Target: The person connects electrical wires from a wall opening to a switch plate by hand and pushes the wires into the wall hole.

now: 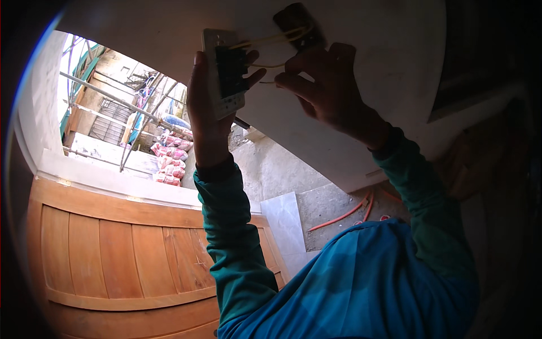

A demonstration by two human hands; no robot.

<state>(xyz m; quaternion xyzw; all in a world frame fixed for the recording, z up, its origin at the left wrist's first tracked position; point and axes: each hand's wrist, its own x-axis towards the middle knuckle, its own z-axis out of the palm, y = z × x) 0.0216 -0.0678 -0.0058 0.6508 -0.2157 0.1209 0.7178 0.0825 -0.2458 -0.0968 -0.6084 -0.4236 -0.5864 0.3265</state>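
My left hand (204, 113) grips a white electrical plate (230, 104) upright, fingertips showing past its right side. A dark green module (228, 73) sits on the plate's back, with thin yellow wires (264, 42) running from it to a dark recessed box (291, 20) in the white wall (384, 68). My right hand (330, 93), in shadow just below the box, has thumb and fingers closed around a lower yellow wire, to the right of the plate. The exact pinch point is dim.
At left, a window opening shows scaffold poles (96, 82) and stacked pink-white sacks (169, 152) outside. Below it is a wooden panel (116, 254). Orange conduits (339, 217) lie on the concrete floor (259, 175) beside a pale tile (279, 220).
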